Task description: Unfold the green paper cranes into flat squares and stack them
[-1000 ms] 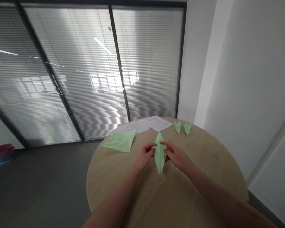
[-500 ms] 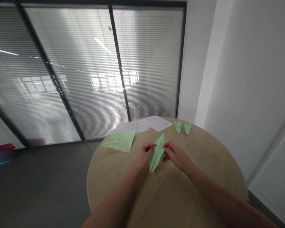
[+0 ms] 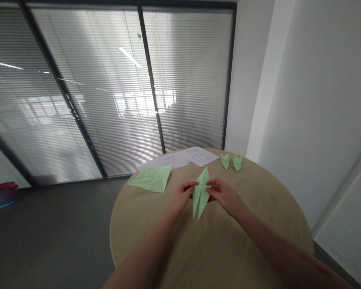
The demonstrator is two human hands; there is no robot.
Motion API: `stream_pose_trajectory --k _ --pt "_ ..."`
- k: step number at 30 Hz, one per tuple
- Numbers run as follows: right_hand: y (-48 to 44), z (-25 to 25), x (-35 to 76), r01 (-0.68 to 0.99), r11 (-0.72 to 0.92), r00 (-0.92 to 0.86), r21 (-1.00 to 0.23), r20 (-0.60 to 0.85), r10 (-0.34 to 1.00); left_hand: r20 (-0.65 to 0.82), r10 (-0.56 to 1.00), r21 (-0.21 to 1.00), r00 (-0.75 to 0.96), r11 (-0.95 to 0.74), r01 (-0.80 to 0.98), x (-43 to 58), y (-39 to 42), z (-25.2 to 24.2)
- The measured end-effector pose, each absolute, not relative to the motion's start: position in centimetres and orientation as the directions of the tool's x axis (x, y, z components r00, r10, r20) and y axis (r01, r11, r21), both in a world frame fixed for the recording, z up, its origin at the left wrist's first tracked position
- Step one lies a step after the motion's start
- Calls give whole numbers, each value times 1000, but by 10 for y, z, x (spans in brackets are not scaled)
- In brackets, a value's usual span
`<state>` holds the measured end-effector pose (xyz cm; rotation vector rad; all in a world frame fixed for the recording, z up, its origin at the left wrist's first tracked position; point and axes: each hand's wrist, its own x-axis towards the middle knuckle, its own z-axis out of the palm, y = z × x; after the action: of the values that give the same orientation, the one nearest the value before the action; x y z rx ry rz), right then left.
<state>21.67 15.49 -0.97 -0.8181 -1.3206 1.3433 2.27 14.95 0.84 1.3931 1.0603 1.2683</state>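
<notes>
You hold the folded paper (image 3: 202, 180) above the bench (image 3: 216, 249), its long axis running from just past twelve o'clock to just past six, single tip far, split points near. Your left hand (image 3: 182, 197) has its fingers clamped on the nine-o'clock edge; your right hand (image 3: 224, 195) pinches the three-o'clock edge.

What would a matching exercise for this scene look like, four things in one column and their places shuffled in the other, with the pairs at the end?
Things
1. long folded green paper
2. wide green sheet
3. two small green paper figures
4. plastic basket

Places
A. on the floor, far left
B. side by side on the table, beyond the right hand
C. held between the left hand and right hand
D. lying on the table, left of the hands

Pairs: 1-C, 2-D, 3-B, 4-A
</notes>
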Motion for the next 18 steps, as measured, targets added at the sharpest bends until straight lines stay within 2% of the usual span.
stream_pose_trajectory --k 11,18 --pt "158 -13 220 -365 34 -156 -930 97 983 187 959 978 212 -161 -136 24 145 13" --pt "158 -15 222 -344 34 -194 -938 107 975 206 958 977 200 -189 -103 23 148 11"
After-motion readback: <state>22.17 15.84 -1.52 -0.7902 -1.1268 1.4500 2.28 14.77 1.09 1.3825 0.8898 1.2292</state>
